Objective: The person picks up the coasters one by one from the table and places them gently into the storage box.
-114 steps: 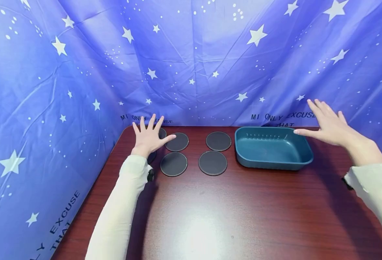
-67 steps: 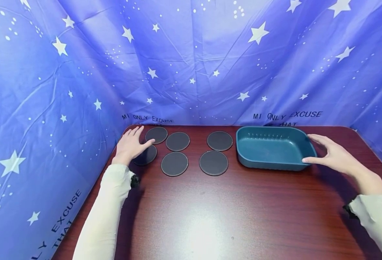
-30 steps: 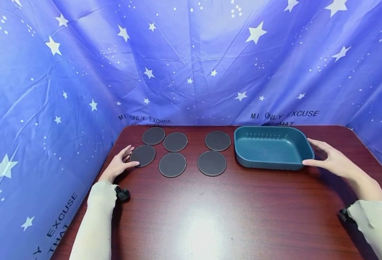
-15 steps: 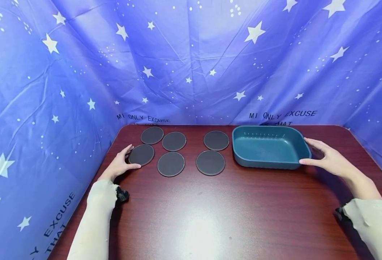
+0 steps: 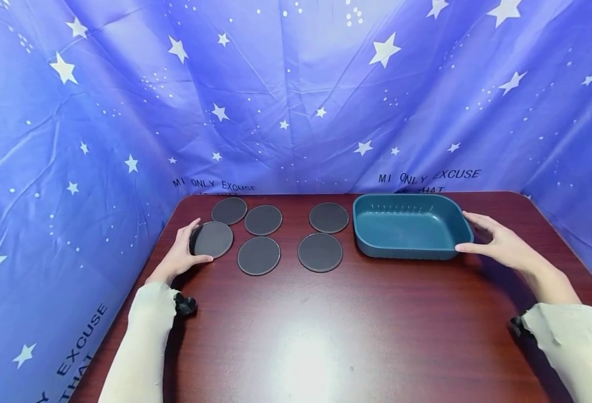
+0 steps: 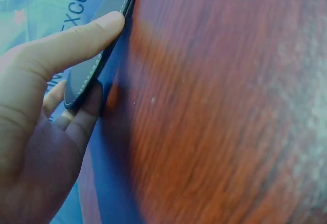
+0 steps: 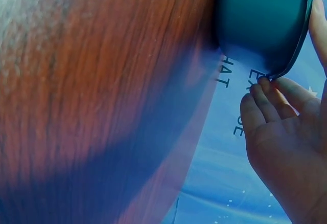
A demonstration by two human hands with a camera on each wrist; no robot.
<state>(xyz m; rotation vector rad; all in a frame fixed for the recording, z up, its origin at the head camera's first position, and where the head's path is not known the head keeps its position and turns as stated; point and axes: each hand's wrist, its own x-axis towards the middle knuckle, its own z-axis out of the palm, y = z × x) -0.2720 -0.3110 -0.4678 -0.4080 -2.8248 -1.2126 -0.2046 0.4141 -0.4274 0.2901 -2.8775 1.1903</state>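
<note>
My left hand (image 5: 178,254) pinches a round black coaster (image 5: 214,239) at the front left of the group, thumb on its near edge and fingers at its far left edge. In the left wrist view, light stitching runs round the coaster (image 6: 82,78), which stands tilted, with a shadow on the table below. At the right, my right hand (image 5: 502,243) holds the end of a teal rectangular basin (image 5: 406,253); the thumb is at its near right corner and the fingers are along its right end. The right wrist view shows curled fingertips right at the basin rim (image 7: 294,63).
Other black coasters lie flat nearby: one behind the held coaster (image 5: 229,211), two in the middle left, including the front coaster (image 5: 259,256), and two beside the basin, including the near coaster (image 5: 320,252). A starry blue curtain (image 5: 255,84) borders the dark red table (image 5: 376,324).
From above the coasters, my left hand has moved left and down, gripped the front left coaster and tilted it up. My right hand has come down onto the basin's right end.
</note>
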